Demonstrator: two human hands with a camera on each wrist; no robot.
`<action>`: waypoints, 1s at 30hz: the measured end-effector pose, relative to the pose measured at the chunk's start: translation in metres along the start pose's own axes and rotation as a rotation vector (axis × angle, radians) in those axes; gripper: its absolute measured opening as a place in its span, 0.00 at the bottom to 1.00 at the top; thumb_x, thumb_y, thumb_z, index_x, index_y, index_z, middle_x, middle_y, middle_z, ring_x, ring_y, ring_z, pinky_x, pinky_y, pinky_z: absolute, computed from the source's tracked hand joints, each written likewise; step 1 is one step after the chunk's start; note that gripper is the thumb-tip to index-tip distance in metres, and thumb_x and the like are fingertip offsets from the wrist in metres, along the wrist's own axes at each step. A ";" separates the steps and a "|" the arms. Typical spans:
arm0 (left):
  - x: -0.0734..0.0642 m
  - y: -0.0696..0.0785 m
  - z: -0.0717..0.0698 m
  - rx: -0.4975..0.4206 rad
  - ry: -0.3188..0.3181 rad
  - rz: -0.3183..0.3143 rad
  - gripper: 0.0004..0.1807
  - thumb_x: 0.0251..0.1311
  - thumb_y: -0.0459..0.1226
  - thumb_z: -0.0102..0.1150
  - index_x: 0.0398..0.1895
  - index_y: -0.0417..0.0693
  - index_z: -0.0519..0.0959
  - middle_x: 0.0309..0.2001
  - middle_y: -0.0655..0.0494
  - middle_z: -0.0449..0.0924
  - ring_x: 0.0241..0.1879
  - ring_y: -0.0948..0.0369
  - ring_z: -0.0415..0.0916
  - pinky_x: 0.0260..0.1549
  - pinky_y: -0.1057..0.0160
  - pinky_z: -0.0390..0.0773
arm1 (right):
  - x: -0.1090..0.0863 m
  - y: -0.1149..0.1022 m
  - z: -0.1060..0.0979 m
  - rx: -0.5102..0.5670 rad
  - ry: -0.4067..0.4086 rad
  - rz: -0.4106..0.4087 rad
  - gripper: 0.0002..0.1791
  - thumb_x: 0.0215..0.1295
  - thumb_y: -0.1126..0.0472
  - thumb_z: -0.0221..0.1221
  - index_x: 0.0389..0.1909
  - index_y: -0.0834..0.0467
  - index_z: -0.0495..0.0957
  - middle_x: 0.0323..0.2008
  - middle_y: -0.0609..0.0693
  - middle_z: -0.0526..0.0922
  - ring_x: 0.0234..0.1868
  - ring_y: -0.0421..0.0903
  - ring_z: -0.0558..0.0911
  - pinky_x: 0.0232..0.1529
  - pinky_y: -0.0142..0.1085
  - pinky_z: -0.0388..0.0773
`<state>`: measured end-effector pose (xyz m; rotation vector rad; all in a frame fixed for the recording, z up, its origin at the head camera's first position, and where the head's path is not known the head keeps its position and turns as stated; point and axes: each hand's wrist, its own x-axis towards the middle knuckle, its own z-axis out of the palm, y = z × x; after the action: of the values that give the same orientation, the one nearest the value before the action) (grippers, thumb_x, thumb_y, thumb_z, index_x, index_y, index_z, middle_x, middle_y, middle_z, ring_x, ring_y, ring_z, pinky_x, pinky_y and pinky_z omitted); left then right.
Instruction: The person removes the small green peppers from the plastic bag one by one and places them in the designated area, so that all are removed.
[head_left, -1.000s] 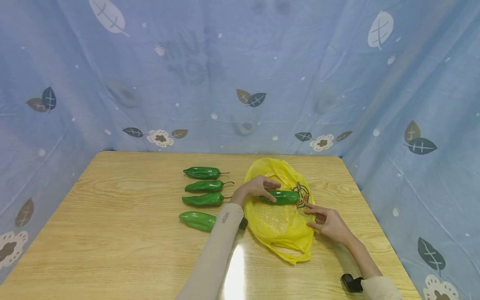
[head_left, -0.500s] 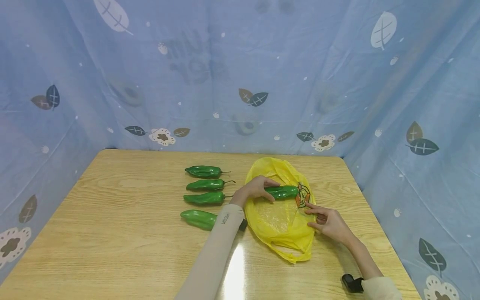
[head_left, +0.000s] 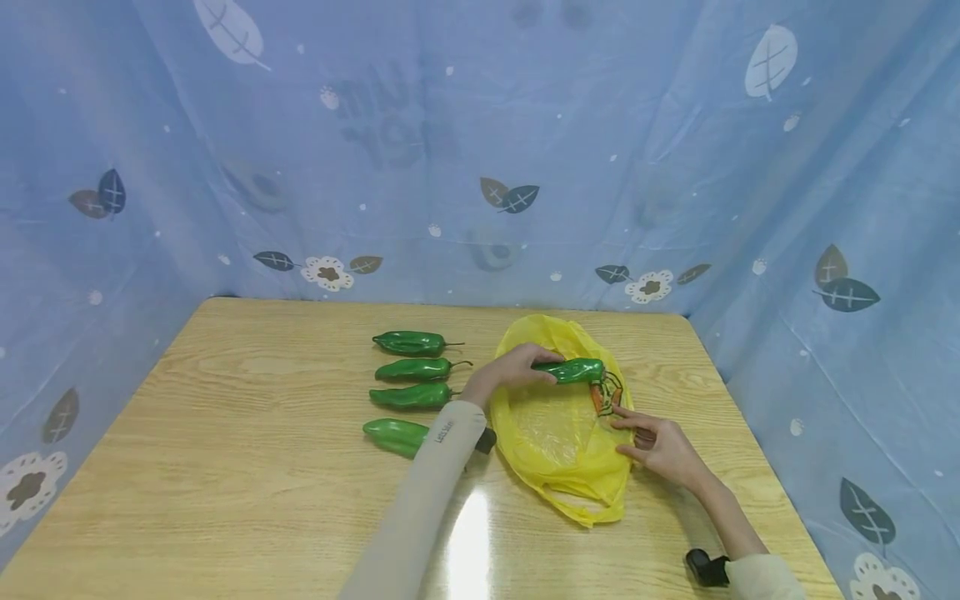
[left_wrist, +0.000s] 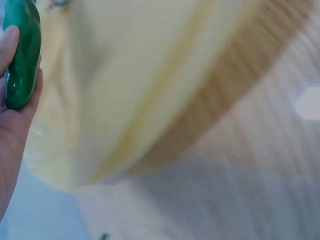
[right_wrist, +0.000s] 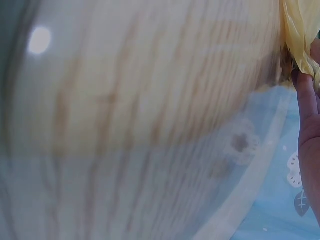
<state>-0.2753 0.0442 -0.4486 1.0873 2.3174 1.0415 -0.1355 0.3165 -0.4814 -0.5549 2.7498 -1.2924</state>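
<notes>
My left hand [head_left: 517, 367] grips a long green pepper [head_left: 579, 370] by one end, thumb and fingers curled round it, over the yellow plastic bag [head_left: 555, 446]. In the left wrist view the same glossy pepper [left_wrist: 25, 55] sits between the thumb and fingers. At the bag's right side, my right hand [head_left: 660, 450] pinches the yellow plastic near the printed patch. The right wrist view shows fingers [right_wrist: 306, 95] against the gathered yellow plastic [right_wrist: 297, 30].
Left of the bag, several green peppers [head_left: 408, 396] lie in a column on the wooden table [head_left: 247, 467]. The left forearm partly covers the nearest one [head_left: 393, 435]. Blue patterned cloth [head_left: 450, 150] hangs behind the table and along its sides.
The left hand's fingers have drawn in round the pepper, and the pepper has moved toward the far side of the bag. The right hand stays in place at the bag's edge.
</notes>
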 end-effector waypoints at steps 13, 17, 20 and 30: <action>-0.035 0.031 -0.041 0.111 -0.024 0.124 0.27 0.70 0.40 0.50 0.69 0.40 0.64 0.67 0.48 0.66 0.60 0.58 0.69 0.55 0.66 0.69 | -0.001 -0.003 0.001 -0.001 0.001 -0.009 0.20 0.58 0.64 0.67 0.52 0.64 0.80 0.62 0.63 0.72 0.56 0.63 0.75 0.48 0.44 0.79; -0.056 0.030 -0.050 0.119 -0.036 0.121 0.27 0.71 0.40 0.49 0.70 0.41 0.63 0.68 0.49 0.65 0.51 0.54 0.74 0.56 0.64 0.69 | 0.000 -0.004 0.002 -0.008 0.001 -0.029 0.19 0.58 0.64 0.67 0.51 0.64 0.80 0.61 0.63 0.73 0.55 0.63 0.76 0.48 0.38 0.80; -0.076 0.031 -0.056 0.102 -0.038 0.114 0.27 0.72 0.40 0.48 0.71 0.43 0.62 0.69 0.50 0.64 0.50 0.54 0.73 0.54 0.62 0.70 | 0.000 -0.004 0.001 -0.009 0.000 -0.034 0.20 0.58 0.64 0.67 0.51 0.64 0.80 0.61 0.64 0.73 0.55 0.63 0.76 0.47 0.30 0.79; -0.139 0.030 -0.062 0.107 0.036 0.146 0.26 0.71 0.42 0.49 0.70 0.47 0.64 0.68 0.51 0.64 0.47 0.62 0.72 0.43 0.62 0.71 | -0.003 0.000 -0.002 -0.002 0.009 -0.056 0.19 0.58 0.64 0.67 0.51 0.63 0.81 0.61 0.63 0.72 0.55 0.63 0.75 0.47 0.25 0.76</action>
<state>-0.2094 -0.0794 -0.3820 1.3055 2.3757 1.0068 -0.1335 0.3189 -0.4797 -0.6329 2.7624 -1.3067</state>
